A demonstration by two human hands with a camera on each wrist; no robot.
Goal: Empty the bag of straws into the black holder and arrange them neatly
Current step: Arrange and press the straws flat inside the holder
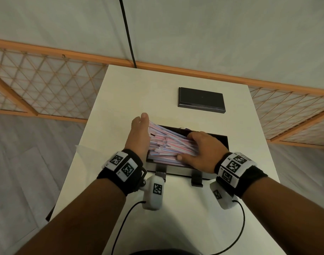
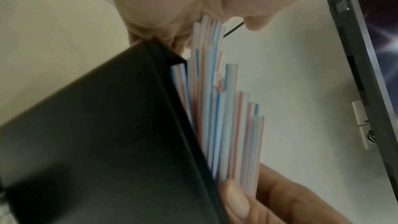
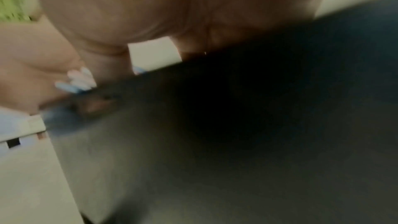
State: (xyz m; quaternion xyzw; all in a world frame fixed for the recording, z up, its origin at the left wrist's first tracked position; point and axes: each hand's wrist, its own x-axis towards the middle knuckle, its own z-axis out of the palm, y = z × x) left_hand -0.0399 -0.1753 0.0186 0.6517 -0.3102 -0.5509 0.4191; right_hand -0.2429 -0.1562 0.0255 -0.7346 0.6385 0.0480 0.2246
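The black holder (image 1: 224, 142) sits mid-table and is filled with a loose pile of red-, blue- and white-striped straws (image 1: 168, 144) lying left to right. My left hand (image 1: 139, 133) stands on edge with straight fingers, its palm pressed against the straws' left ends. My right hand (image 1: 199, 150) grips the pile near its right end, fingers curled over the far side and thumb along the near side. In the left wrist view the straws (image 2: 226, 117) stick out unevenly past the holder (image 2: 96, 134). The right wrist view is blurred, showing mostly the holder (image 3: 237, 108).
A flat black rectangular slab (image 1: 201, 99) lies farther back on the white table (image 1: 185, 208). A pale translucent sheet (image 1: 82, 150) hangs at the table's left edge. Two dark clips (image 1: 197, 179) stick out below the holder's front. A wooden lattice fence (image 1: 47, 83) runs behind.
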